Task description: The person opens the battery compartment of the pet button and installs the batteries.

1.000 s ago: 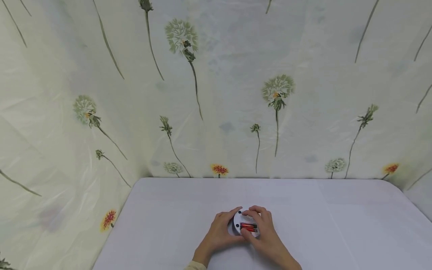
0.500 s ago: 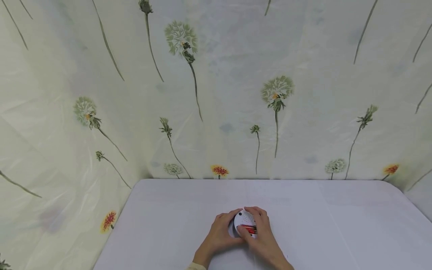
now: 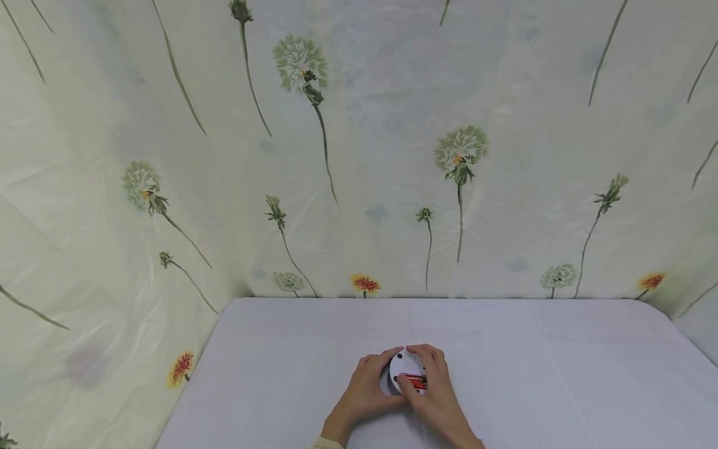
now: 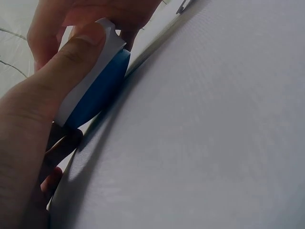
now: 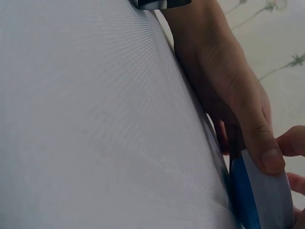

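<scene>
A round white device (image 3: 412, 362) with a perforated patch and black feet lies face down between both hands in the head view. Red batteries (image 3: 416, 381) fill its uncovered slot. My left hand (image 3: 367, 381) grips the left and near rim. Curled over the right side is my right hand (image 3: 442, 388), its thumb at the left end of the batteries and its fingers on the far rim. In the left wrist view the left thumb presses the white rim, above a blue body (image 4: 99, 93). The right wrist view shows the same blue body (image 5: 244, 195) close to the table.
A white-covered table (image 3: 280, 349) lies beneath the hands. Behind it and to the left hang cloth walls (image 3: 381, 156) printed with dandelions. A light sleeve cuff (image 3: 327, 442) shows at the left wrist.
The right fingers have shifted from over the device to its far rim, baring the perforated patch. The right thumb has moved left and up along the batteries. The left hand is nearly still.
</scene>
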Tool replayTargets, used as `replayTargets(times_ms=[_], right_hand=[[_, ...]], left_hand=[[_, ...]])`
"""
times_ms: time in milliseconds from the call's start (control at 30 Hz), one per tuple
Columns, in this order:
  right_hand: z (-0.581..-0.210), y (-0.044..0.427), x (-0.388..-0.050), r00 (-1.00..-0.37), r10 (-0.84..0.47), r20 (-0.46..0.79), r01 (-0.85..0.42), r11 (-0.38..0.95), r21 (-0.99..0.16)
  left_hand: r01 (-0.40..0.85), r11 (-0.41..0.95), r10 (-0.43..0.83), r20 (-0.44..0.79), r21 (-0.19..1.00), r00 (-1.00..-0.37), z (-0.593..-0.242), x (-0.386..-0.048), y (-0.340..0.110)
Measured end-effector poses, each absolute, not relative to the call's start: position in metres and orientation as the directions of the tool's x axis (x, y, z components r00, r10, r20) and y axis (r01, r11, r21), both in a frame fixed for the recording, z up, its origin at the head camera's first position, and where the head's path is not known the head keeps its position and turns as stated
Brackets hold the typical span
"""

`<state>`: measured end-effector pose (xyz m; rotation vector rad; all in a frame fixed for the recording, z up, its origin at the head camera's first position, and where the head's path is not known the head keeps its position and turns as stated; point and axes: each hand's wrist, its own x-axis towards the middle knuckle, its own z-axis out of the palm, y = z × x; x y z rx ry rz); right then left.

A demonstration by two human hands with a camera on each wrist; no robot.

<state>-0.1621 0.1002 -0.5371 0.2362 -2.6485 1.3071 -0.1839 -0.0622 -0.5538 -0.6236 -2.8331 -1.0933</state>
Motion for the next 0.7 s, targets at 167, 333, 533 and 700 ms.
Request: replayTargets(times_ms=[167, 333, 533, 700], right_hand=[[-0.5364, 0.0996, -0.1604, -0.973, -0.063, 0.220, -0.212, 0.610, -0.763], [-0.5358, 0.0991, -0.1593, -0.972, -0.061, 0.227, -0.217, 0.605, -0.766], [-0.5374, 0.0989, -0.1594, -0.970, -0.065, 0.234, -0.225, 0.606, -0.763], [-0.5390, 0.0997, -0.1609, -0.962, -0.070, 0.264, -0.253, 0.592, -0.765]], left_hand=[[0.383, 0.676, 0.353, 0.180, 0.629, -0.918, -0.5537, -0.1833, -0.0618], [0.385, 0.678, 0.354, 0.181, 0.626, -0.918, -0.5556, -0.1828, -0.0617], [0.371, 0.684, 0.351, 0.161, 0.629, -0.922, -0.5570, -0.1828, -0.0620], [0.364, 0.687, 0.347, 0.157, 0.629, -0.925, -0.5560, -0.1834, -0.0617]])
